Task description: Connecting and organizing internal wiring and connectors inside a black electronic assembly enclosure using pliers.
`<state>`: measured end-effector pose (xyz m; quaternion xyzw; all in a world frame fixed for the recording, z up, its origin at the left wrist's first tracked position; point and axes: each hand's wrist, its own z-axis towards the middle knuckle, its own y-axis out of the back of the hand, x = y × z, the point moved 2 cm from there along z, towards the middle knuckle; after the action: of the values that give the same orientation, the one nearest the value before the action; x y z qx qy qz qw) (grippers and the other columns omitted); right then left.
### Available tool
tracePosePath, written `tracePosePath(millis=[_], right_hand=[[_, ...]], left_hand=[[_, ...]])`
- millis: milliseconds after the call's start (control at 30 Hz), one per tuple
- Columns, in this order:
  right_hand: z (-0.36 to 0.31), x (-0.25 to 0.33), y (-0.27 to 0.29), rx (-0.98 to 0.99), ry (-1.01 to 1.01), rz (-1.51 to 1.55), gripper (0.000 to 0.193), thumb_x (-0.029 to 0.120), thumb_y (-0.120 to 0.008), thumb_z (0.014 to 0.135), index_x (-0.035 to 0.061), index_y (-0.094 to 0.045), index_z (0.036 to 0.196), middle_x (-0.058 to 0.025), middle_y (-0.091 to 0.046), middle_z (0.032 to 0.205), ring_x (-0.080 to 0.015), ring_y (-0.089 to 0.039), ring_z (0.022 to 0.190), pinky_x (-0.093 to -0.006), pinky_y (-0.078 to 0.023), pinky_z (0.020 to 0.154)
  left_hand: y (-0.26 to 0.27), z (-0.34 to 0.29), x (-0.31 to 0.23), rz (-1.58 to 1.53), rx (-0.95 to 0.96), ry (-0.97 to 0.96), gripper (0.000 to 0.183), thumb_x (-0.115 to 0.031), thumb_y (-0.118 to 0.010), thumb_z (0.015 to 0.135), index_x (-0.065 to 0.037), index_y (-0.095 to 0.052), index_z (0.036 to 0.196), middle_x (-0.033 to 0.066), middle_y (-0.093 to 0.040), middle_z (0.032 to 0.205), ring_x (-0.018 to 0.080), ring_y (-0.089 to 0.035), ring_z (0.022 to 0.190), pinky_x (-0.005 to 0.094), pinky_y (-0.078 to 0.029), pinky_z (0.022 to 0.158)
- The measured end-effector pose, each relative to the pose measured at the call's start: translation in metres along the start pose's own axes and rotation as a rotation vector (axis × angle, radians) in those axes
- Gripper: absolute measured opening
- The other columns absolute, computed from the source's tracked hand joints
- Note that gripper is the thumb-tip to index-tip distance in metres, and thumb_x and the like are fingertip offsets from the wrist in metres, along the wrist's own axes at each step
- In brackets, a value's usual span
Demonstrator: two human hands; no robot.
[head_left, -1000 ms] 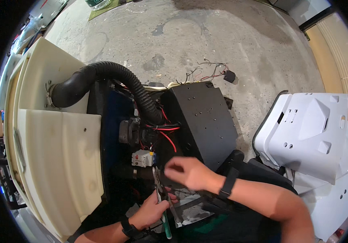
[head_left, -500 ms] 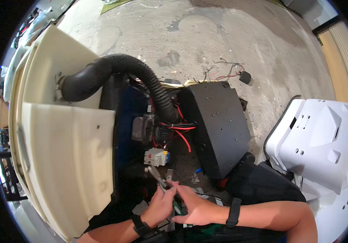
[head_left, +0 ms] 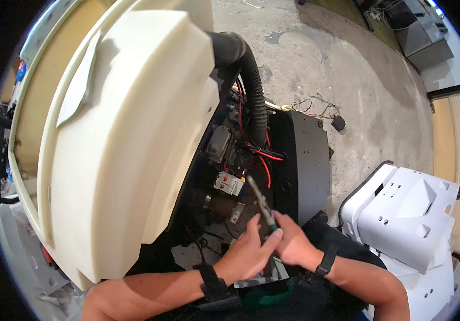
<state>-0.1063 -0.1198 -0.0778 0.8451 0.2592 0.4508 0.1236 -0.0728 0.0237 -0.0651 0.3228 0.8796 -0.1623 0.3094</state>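
Note:
A long, slim metal hand tool (head_left: 262, 202) with a green handle points up and away from me; its exact kind is hard to make out. My right hand (head_left: 294, 243) is closed around its handle. Close against it is my left hand (head_left: 249, 249), thumb and fingers apart, with the thumb across the lower end of the handle. Beyond the tool's tip is a small light-grey electrical unit (head_left: 229, 183) with a red button. A metal bracket (head_left: 236, 212) sits just below that unit.
A large cream shell (head_left: 128, 134) rises on the left, with a black corrugated hose (head_left: 255, 88) behind it. Right of the wiring stands a black metal box (head_left: 307, 166). Loose red cable (head_left: 267, 174) sticks up between them. A white moulded cover (head_left: 401, 214) lies at right.
The view has turned left and the cream shell fills more of it. The tool has passed from my left hand to my right, and my left fingers have spread.

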Motion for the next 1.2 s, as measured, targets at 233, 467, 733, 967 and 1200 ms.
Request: tracePosePath(millis=[233, 467, 733, 967, 1200], right_hand=[[0.051, -0.017, 0.022, 0.082, 0.018, -0.260, 0.054, 0.020, -0.061, 0.075, -0.0050, -0.047, 0.120, -0.0272, -0.054, 0.106, -0.0413, -0.052, 0.103, -0.0426, -0.044, 0.088], [0.079, -0.026, 0.018, 0.034, 0.027, -0.313, 0.051, 0.022, -0.060, 0.072, -0.0062, -0.051, 0.113, -0.0286, -0.056, 0.103, -0.0413, -0.054, 0.098, -0.0422, -0.045, 0.086], [0.029, -0.002, 0.053, 0.142, -0.173, -0.062, 0.039, 0.021, -0.061, 0.072, -0.0023, -0.056, 0.103, -0.0265, -0.062, 0.090, -0.0403, -0.060, 0.088, -0.0433, -0.046, 0.078], [-0.007, -0.001, 0.055, 0.193, -0.260, 0.135, 0.055, 0.013, -0.062, 0.072, -0.0037, -0.050, 0.124, -0.0138, -0.061, 0.106, -0.0224, -0.059, 0.092, -0.0311, -0.045, 0.082], [-0.017, -0.015, 0.060, 0.107, -0.361, 0.472, 0.044, 0.009, -0.061, 0.076, -0.0021, -0.051, 0.118, -0.0075, -0.059, 0.102, -0.0143, -0.054, 0.087, -0.0263, -0.043, 0.074]], left_hand=[[0.007, -0.016, -0.037, 0.220, 0.015, -0.293, 0.035, -0.017, -0.056, 0.088, 0.004, -0.051, 0.116, 0.0190, -0.052, 0.115, 0.0289, -0.057, 0.106, 0.0367, -0.045, 0.092], [0.023, 0.003, -0.046, 0.139, -0.173, -0.324, 0.035, -0.013, -0.057, 0.086, 0.002, -0.052, 0.117, 0.0133, -0.059, 0.104, 0.0195, -0.061, 0.088, 0.0317, -0.049, 0.078], [0.076, 0.054, -0.047, 0.313, -0.625, -0.347, 0.039, -0.013, -0.058, 0.079, 0.005, -0.054, 0.114, 0.0197, -0.051, 0.116, 0.0271, -0.059, 0.097, 0.0338, -0.047, 0.085], [0.084, 0.087, -0.029, 0.348, -0.601, -0.385, 0.037, -0.011, -0.059, 0.078, 0.002, -0.057, 0.112, 0.0192, -0.046, 0.129, 0.0237, -0.064, 0.088, 0.0330, -0.048, 0.086], [0.077, 0.077, -0.053, 0.245, -0.401, -0.388, 0.034, -0.010, -0.061, 0.083, -0.001, -0.055, 0.115, 0.0098, -0.052, 0.113, 0.0172, -0.059, 0.090, 0.0311, -0.047, 0.081]])
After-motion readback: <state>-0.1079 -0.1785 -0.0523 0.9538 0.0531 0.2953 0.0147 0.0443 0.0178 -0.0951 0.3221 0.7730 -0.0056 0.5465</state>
